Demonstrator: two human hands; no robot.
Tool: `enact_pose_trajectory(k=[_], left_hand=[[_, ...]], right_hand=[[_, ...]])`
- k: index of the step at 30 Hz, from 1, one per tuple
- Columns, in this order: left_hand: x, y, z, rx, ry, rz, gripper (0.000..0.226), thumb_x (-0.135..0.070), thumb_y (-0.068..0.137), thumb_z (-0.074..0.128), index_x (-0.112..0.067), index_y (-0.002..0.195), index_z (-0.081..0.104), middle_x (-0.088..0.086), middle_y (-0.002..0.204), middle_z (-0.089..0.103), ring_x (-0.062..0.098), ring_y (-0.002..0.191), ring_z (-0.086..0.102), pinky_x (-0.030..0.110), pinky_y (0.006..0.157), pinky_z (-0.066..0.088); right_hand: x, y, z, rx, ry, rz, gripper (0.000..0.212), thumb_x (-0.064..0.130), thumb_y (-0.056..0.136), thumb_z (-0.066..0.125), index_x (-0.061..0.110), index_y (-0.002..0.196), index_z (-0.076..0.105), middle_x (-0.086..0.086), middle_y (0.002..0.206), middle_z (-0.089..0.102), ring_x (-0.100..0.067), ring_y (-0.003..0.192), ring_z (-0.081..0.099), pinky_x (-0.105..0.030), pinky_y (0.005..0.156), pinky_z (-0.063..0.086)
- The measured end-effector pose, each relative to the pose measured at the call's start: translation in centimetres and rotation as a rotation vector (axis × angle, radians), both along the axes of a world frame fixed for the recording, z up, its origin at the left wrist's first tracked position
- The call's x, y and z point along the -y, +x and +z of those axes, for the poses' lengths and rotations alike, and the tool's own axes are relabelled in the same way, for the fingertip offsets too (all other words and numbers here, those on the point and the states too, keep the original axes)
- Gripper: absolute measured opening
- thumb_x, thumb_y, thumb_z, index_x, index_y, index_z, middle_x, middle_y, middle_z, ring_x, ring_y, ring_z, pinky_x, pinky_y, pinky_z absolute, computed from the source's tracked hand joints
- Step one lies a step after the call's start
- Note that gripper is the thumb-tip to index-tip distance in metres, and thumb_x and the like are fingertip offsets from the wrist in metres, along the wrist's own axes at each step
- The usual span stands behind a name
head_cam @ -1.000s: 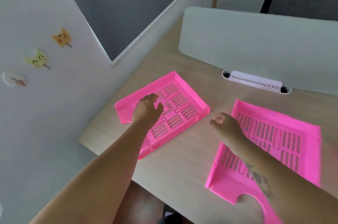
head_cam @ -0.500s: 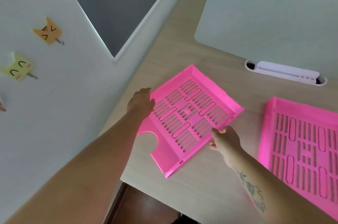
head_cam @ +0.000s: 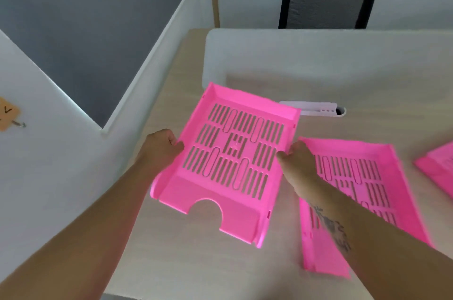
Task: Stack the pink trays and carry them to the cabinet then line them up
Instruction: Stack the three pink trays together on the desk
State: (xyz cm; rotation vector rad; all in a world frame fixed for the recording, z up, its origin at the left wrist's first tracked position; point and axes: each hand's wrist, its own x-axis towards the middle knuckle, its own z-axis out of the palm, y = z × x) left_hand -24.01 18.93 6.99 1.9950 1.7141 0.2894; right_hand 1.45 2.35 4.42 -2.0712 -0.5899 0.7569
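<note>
Head view: pink tray (head_cam: 228, 162) held above the worktop (head_cam: 176, 260)
Left hand (head_cam: 160, 149): fingers pinching its left edge
Right hand (head_cam: 297, 161): fingers pinching its right edge
Second tray (head_cam: 392, 177): flat, just right

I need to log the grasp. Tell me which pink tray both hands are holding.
The left tray, gripped by the left hand and right hand. The middle tray lies under the right forearm; the third tray sits at the right edge.
</note>
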Motion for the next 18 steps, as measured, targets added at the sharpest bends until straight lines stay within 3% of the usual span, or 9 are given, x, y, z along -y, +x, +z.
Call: enact_pose_trajectory(k=[4,11,15,18], left_hand=[[2.9,5.6,2.3,0.071,0.023,-0.062,0.018,-0.019,0.088,0.065,-0.002,0.082,0.063,0.009,0.076,0.065,0.022,0.060,0.055,0.027,0.054,0.045],[11.4,15.6,4.0,0.144,0.025,-0.103,0.017,-0.019,0.089,0.064,-0.004,0.082,0.064,0.002,0.070,0.059,0.016,0.053,0.053,0.024,0.046,0.039],[16.8,19.6,3.6,0.158,0.017,-0.097,0.019,-0.021,0.090,0.063,-0.004,0.081,0.063,0.000,0.067,0.057,0.012,0.055,0.049,0.024,0.047,0.037],[20.2,21.6,2.4,0.148,-0.008,-0.080,0.021,-0.021,0.090,0.061,-0.002,0.082,0.063,0.001,0.066,0.056,0.012,0.054,0.047,0.025,0.046,0.035]], right_hand=[[2.7,5.5,2.7,0.092,0.054,-0.051,0.014,0.002,0.093,0.053,0.009,0.092,0.041,-0.005,0.081,0.050,-0.016,0.060,0.047,-0.028,0.045,0.038],[10.1,15.4,5.6,0.251,0.057,-0.126,0.008,-0.001,0.091,0.051,0.003,0.097,0.048,-0.003,0.078,0.050,-0.017,0.062,0.047,-0.028,0.050,0.034],[13.9,19.7,5.0,0.227,0.013,-0.102,0.016,-0.001,0.092,0.047,0.002,0.107,0.053,-0.006,0.091,0.060,-0.023,0.076,0.060,-0.035,0.061,0.052],[16.4,21.8,3.3,0.207,-0.012,-0.051,0.021,0.000,0.096,0.045,0.005,0.113,0.056,-0.008,0.096,0.065,-0.019,0.074,0.062,-0.031,0.057,0.052]])
